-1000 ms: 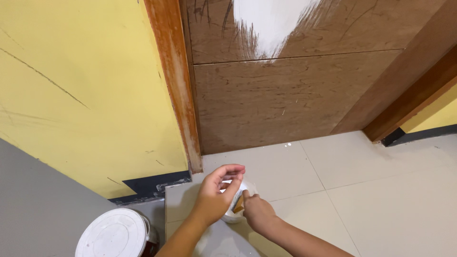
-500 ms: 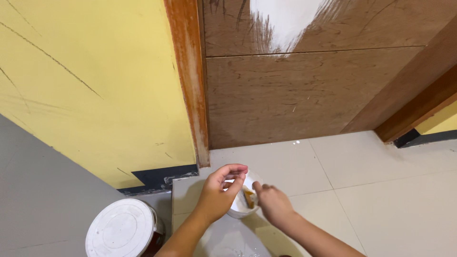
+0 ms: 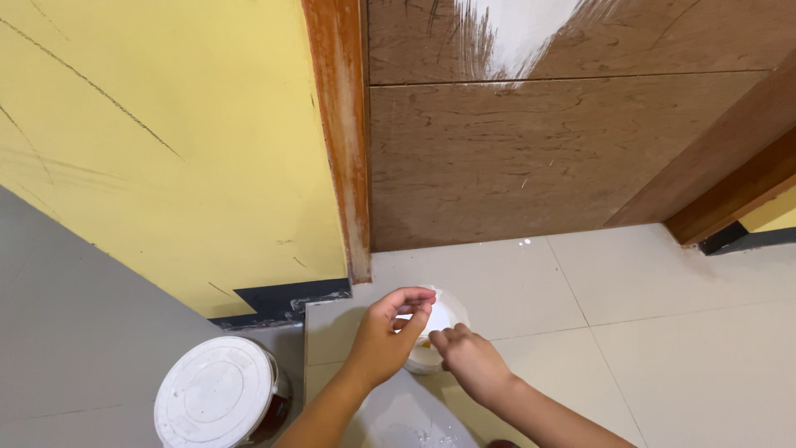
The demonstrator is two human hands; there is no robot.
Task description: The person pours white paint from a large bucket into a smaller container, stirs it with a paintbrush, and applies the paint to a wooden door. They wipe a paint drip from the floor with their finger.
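Materials and finish, head view.
Door [image 3: 539,158]: brown wood grain, matt, scratched, patch of white paint [image 3: 522,29] with rough brushed edges. Frame [image 3: 340,133]: worn orange-brown wood. Wall [image 3: 166,149]: matt yellow, hairline cracks. Floor tiles [image 3: 663,332]: smooth, pale, slight sheen. Small cup [image 3: 444,319]: white plastic. Bucket lid [image 3: 211,394]: white plastic, smudged.

Single head cam, steep downward, close over floor tiles [image 3: 647,332] by door [image 3: 539,158].

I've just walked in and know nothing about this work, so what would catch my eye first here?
Most striking is the white paint patch brushed onto the brown wooden door at the top. Low in the middle, the left hand grips a small white cup on the pale floor tiles, with the right hand at its rim. A white-lidded bucket stands at the lower left.
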